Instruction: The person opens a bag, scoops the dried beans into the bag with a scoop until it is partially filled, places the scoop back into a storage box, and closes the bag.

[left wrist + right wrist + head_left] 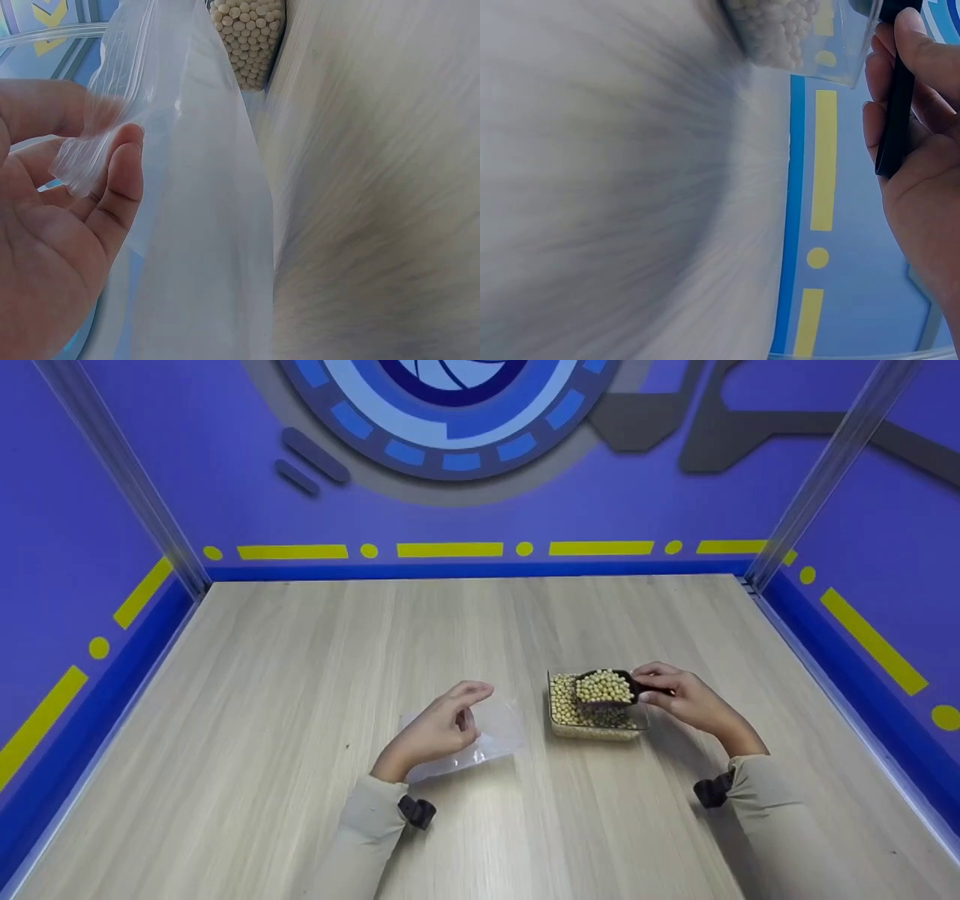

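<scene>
My right hand grips the handle of a black scoop heaped with pale round beans. The scoop is over a clear rectangular container that holds more of the same beans. To the left of the container, my left hand holds the zip edge of a clear plastic zip bag between thumb and fingers. The bag's mouth rises at the hand, and its body spreads low over the table. No beans show inside the bag.
A light wood-grain table lies under everything. Blue panels with yellow marks enclose its back and sides, with metal posts at the corners. A black wrist camera sits on each sleeve cuff.
</scene>
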`<state>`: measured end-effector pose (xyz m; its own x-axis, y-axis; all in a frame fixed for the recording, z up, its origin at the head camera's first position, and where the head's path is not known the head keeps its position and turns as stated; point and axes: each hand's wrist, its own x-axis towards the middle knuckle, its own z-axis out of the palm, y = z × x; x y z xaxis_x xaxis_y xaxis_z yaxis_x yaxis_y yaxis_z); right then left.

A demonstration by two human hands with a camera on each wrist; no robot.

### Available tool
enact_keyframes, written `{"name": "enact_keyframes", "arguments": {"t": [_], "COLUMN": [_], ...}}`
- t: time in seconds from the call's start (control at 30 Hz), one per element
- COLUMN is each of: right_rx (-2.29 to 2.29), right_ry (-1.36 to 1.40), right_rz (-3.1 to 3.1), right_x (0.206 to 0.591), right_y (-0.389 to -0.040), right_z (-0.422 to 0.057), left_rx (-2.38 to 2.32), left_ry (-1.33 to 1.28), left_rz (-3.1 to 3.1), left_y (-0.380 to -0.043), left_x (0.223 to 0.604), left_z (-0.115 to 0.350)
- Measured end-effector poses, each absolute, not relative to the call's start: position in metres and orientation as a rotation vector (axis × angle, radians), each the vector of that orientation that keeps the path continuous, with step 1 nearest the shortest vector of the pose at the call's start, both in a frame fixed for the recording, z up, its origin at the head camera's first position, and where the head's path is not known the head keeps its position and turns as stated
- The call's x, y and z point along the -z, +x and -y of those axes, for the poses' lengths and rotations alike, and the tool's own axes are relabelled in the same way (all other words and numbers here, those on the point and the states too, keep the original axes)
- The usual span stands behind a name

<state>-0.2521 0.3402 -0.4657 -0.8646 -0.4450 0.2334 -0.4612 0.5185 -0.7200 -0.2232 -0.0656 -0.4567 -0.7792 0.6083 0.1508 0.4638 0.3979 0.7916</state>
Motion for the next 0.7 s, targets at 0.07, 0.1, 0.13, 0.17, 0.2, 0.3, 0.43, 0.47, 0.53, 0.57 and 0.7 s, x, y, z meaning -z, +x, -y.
{"name": "enact_keyframes", "arguments": {"t": [0.07,0.1,0.13,0.17,0.2,0.3,0.43,0.47,0.53,0.57,0.7], "right_rx": [-1.292,-1.293,-1.292,-1.289,-1.289,-1.278,-1.267,-1.276,-1.289,-1.294,-1.318], "right_ry": [0.812,0.818,0.820,0.830,0.837,0.866,0.904,0.914,0.939,0.951,0.988], "right_rz": [2.729,2.728,2.727,2.727,2.723,2.707,2.699,2.697,2.689,2.685,2.672], "right_x": [0.464,0.463,0.461,0.460,0.458,0.454,0.451,0.451,0.450,0.449,0.447], "right_y": [-0.253,-0.253,-0.253,-0.253,-0.253,-0.253,-0.254,-0.255,-0.255,-0.255,-0.256], "right_z": [-0.340,-0.339,-0.338,-0.336,-0.335,-0.330,-0.323,-0.321,-0.317,-0.315,-0.306], "left_rx": [-1.326,-1.323,-1.320,-1.318,-1.314,-1.295,-1.280,-1.279,-1.275,-1.273,-1.271], "left_ry": [0.966,0.970,0.974,0.974,0.979,0.987,0.993,0.994,1.002,1.004,1.023], "left_rz": [-2.489,-2.492,-2.495,-2.494,-2.496,-2.503,-2.512,-2.514,-2.522,-2.528,-2.545], "left_y": [-0.223,-0.223,-0.223,-0.224,-0.224,-0.225,-0.225,-0.225,-0.224,-0.224,-0.224], "left_x": [0.457,0.457,0.457,0.457,0.457,0.459,0.459,0.459,0.459,0.459,0.459], "left_z": [0.066,0.065,0.065,0.065,0.065,0.065,0.066,0.066,0.066,0.066,0.066]}}
